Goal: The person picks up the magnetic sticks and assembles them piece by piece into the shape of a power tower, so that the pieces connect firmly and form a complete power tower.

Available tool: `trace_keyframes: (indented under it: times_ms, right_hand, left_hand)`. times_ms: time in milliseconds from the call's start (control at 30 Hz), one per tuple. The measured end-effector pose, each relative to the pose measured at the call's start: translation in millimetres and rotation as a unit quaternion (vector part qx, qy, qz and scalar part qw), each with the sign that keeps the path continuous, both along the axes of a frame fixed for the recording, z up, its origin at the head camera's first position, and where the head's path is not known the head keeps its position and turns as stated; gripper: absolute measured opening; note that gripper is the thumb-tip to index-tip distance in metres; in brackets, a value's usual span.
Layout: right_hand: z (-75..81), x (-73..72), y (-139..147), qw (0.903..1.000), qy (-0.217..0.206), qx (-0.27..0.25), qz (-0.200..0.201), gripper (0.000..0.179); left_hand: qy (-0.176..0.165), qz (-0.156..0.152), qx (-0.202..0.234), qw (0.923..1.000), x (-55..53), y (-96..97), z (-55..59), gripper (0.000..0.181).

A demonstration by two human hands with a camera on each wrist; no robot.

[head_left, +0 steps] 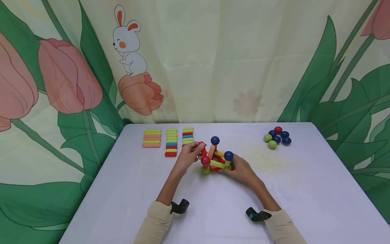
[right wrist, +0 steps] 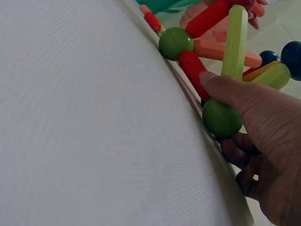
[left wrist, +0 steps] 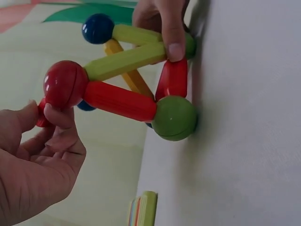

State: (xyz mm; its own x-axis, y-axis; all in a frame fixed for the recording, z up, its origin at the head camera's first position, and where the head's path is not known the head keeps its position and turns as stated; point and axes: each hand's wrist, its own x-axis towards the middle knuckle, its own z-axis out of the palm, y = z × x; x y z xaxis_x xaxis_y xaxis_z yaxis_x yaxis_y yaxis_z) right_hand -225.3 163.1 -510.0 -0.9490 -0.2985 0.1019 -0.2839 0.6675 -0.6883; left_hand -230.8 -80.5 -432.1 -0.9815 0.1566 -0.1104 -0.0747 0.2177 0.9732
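Observation:
A frame of coloured rods and balls stands on the table, with a red ball point(head_left: 205, 160) and two blue balls, one at the back point(head_left: 215, 140) and one at the right point(head_left: 228, 156), on top. My left hand point(head_left: 188, 156) pinches a red rod point(head_left: 203, 149) at the red ball, thumb on one side and fingers on the other. Low on the right, my right hand point(head_left: 242, 169) grips the frame around a green ball point(right wrist: 222, 117), its thumb against a lower red rod point(right wrist: 192, 70). A second green ball point(left wrist: 174, 118) sits at the near left corner of the base.
Left of the frame lie rows of rods, a pink and lime one point(head_left: 151, 138), a mixed one point(head_left: 171, 142) and a third point(head_left: 188, 133) partly behind my left hand. Loose blue, green and red balls point(head_left: 276, 139) cluster at the back right. A printed curtain point(head_left: 207, 67) hangs behind the table.

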Motion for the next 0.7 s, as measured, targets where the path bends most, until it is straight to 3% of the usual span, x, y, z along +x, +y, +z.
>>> trace_keyframes:
  times_ms: [167, 333, 700]
  right_hand:
    - [-0.4, 0.2, -1.0, 1.0000, 0.003, -0.002, 0.002, 0.062]
    - [1.6, 0.0, -1.6, 0.9998, 0.005, -0.015, 0.009, 0.062]
    - [3.2, 1.2, -1.0, 0.9999, -0.002, -0.009, 0.006, 0.063]
  left_hand:
    - [0.015, -0.029, -0.072, 0.9969, -5.8, 4.4, 2.9, 0.037]
    - [-0.006, -0.041, -0.112, 0.9929, -14.2, 12.5, 6.1, 0.044]
    - [-0.029, -0.011, -0.137, 0.9901, -25.6, 20.3, 7.7, 0.044]
